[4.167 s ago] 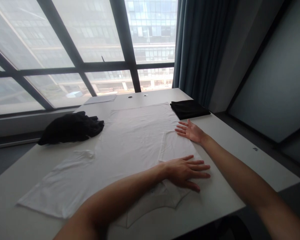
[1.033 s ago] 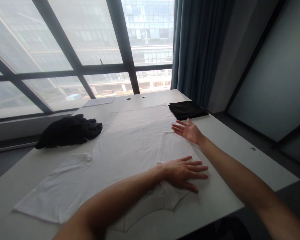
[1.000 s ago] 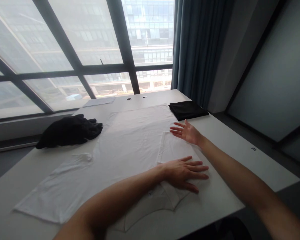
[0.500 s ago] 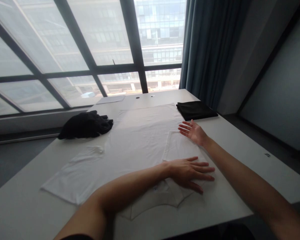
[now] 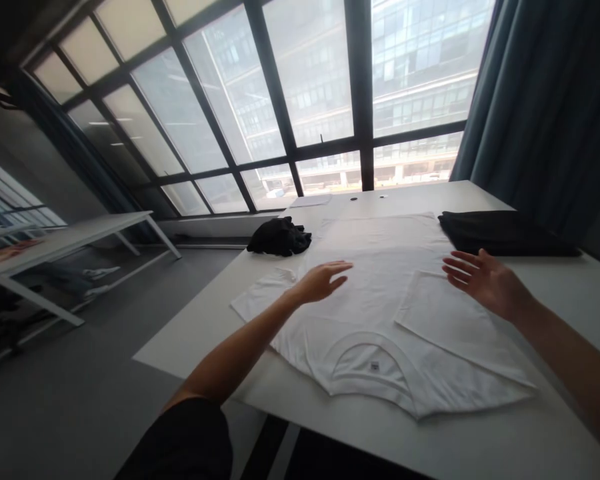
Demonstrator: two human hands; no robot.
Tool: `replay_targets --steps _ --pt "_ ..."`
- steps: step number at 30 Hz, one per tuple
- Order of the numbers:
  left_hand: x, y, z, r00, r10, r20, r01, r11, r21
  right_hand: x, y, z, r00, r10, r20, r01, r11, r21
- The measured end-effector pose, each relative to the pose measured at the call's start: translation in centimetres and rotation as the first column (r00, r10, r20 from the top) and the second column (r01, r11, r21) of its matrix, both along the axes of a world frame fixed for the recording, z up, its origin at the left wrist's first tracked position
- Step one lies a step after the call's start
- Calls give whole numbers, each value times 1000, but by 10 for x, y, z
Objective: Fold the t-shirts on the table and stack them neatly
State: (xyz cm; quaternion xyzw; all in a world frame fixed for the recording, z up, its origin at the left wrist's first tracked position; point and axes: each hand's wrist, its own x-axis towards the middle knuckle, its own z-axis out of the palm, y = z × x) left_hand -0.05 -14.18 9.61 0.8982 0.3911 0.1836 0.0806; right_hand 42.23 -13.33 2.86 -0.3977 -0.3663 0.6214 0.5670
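A white T-shirt point(image 5: 370, 293) lies flat on the white table point(image 5: 555, 293), collar toward me, its right sleeve folded in over the body. My left hand point(image 5: 323, 280) hovers open just above the shirt's left part, fingers stretched out, holding nothing. My right hand point(image 5: 483, 277) is open too, fingers spread, over the shirt's right edge beside the folded sleeve.
A crumpled black garment point(image 5: 280, 237) lies at the table's far left. A folded black garment point(image 5: 500, 230) sits at the far right. A sheet of paper point(image 5: 310, 200) lies near the window. Another table point(image 5: 70, 233) stands to the left across open floor.
My left hand has lifted off the shirt's right side and swung left across it. The right hand stays near the right edge. My view has turned left.
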Motion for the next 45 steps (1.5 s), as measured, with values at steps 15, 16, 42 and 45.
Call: replay_targets --steps 15,16,42,45 --pt "-248 -39 -61 336 920 -203 -941 338 -26 -102 -6 25 843 419 336 -437 899 -25" --pt "-253 -36 -62 333 921 -201 -943 326 -69 -113 -4 30 822 447 354 -466 884 -33" --pt "-96 -59 -21 870 198 452 -241 970 40 -361 29 28 763 504 404 -494 858 -138" --pt "-62 -66 -41 969 -72 235 59 996 62 -359 41 13 716 242 655 -347 937 34"
